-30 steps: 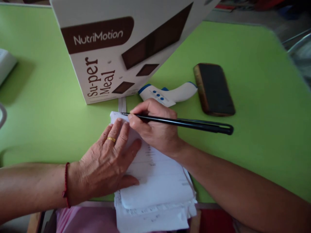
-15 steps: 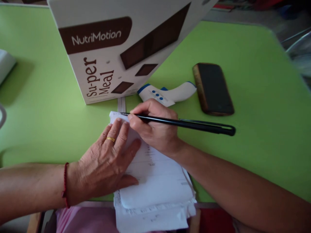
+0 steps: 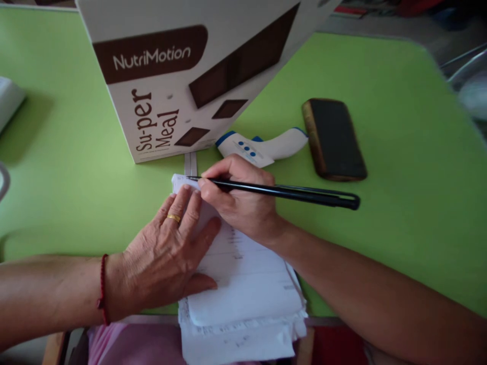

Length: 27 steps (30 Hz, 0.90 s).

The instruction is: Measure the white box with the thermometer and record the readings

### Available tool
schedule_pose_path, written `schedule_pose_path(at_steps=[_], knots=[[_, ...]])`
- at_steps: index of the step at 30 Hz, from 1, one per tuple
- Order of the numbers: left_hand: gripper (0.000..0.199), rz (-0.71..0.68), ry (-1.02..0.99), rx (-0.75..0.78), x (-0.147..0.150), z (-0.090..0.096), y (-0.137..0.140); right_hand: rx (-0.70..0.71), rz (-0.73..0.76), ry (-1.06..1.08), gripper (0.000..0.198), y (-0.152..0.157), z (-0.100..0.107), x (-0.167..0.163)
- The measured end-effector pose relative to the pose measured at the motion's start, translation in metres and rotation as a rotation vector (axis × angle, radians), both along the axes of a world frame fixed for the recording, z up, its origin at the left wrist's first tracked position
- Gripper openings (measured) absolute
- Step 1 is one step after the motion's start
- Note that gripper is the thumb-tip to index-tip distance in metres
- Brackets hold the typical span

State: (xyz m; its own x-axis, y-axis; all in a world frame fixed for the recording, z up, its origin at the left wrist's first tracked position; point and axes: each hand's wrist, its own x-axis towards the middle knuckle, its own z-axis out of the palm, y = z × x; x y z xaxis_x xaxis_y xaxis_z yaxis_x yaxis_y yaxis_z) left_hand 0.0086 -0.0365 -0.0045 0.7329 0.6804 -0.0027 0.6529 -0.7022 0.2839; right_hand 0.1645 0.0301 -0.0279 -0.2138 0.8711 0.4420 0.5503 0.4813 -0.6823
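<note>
While gripped in the right hand (image 3: 243,203), black pen (image 3: 281,191) lying nearly level — long axis left to right, tip on the top edge of the paper stack (image 3: 243,284), capped end toward the right. Left hand (image 3: 167,253) pressed flat on the sheets, fingers spread, clasping nothing. Just beyond: white box (image 3: 182,76), thermometer (image 3: 262,144), dark phone (image 3: 334,139) — all on the green table (image 3: 399,152).

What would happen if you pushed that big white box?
The white box looks tall on a narrow base and already stands tilted, so it would probably tip rather than slide. It is cardboard, so likely light for its size. It might fall toward the thermometer.
</note>
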Motion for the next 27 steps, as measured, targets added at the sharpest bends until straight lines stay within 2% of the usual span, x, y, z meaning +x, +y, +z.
schedule_pose_path(at_steps=[6, 11, 15, 19, 21, 24, 25, 27], knots=[[0.091, -0.005, -0.044, -0.012, -0.002, -0.002, 0.0, 0.037, -0.006, 0.056, 0.012, -0.003, 0.002, 0.001], [0.08, -0.015, -0.08, -0.009, -0.004, -0.006, 0.0, 0.101, -0.013, 0.16, 0.007, -0.006, 0.029, 0.012], [0.078, -0.015, -0.076, 0.003, -0.006, -0.005, 0.002, 0.069, 0.108, 0.036, 0.012, -0.006, 0.046, 0.025], [0.08, -0.004, -0.038, 0.005, -0.008, -0.003, 0.006, 0.209, 0.354, -0.257, 0.008, -0.01, 0.031, 0.037], [0.081, 0.0, -0.024, 0.016, -0.008, -0.002, 0.007, 0.3, 0.399, -0.339, 0.015, -0.014, 0.019, 0.042], [0.081, -0.004, -0.03, 0.052, -0.008, -0.001, 0.008, 0.39, 0.415, -0.346, 0.023, -0.019, 0.007, 0.047], [0.077, -0.004, -0.035, 0.07, -0.008, 0.001, 0.008, 0.398, 0.428, -0.344, 0.024, -0.02, 0.005, 0.048], [0.051, -0.02, -0.075, 0.12, -0.01, 0.008, 0.01, 0.39, 0.452, -0.342, 0.024, -0.019, 0.005, 0.049]])
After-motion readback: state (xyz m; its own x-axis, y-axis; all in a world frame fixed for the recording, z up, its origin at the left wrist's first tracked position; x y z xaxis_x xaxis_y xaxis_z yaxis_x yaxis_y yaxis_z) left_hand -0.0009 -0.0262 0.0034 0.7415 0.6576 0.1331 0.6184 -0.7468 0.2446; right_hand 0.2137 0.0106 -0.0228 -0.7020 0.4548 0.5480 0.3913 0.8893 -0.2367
